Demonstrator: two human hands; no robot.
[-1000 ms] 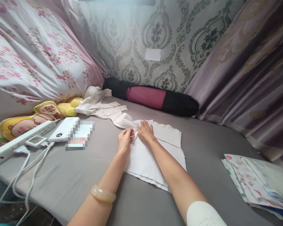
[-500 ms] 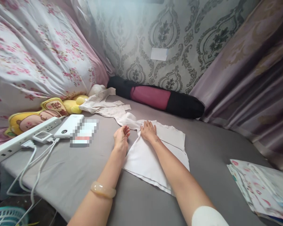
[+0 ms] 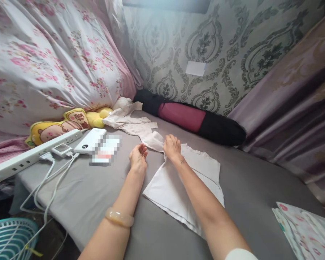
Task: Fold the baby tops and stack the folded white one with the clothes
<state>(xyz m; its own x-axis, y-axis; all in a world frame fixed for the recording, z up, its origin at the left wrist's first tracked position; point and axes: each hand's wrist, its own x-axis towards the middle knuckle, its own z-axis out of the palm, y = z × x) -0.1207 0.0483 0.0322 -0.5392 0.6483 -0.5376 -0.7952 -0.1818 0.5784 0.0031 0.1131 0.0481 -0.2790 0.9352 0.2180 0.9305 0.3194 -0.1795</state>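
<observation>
A white shirt [image 3: 176,187] lies partly folded on the grey bed sheet, its left sleeve [image 3: 153,140] stretched out toward the back left. My right hand [image 3: 172,147] is at the shirt's upper left side, beside that sleeve. Its fingers are bent down and closed on the fabric; the fingertips are hidden behind the hand. My left hand [image 3: 138,158] hovers left of the shirt, apart from it, with loosely curled fingers and nothing visible in it. A pale patterned garment [image 3: 127,119] lies beyond the sleeve.
On the left are a white power strip [image 3: 40,151] with cables, a power bank [image 3: 91,141] and a blurred-out item [image 3: 106,151]. Plush toys [image 3: 58,130] line the curtain. A black-and-maroon bolster [image 3: 189,117] lies by the wall, folded cloths [image 3: 306,227] at right, a teal basket [image 3: 12,234] below left.
My right hand's fingers, flat and spread on the shirt before, are now bent with knuckles raised. My left hand has hardly moved. The whole view has shifted slightly.
</observation>
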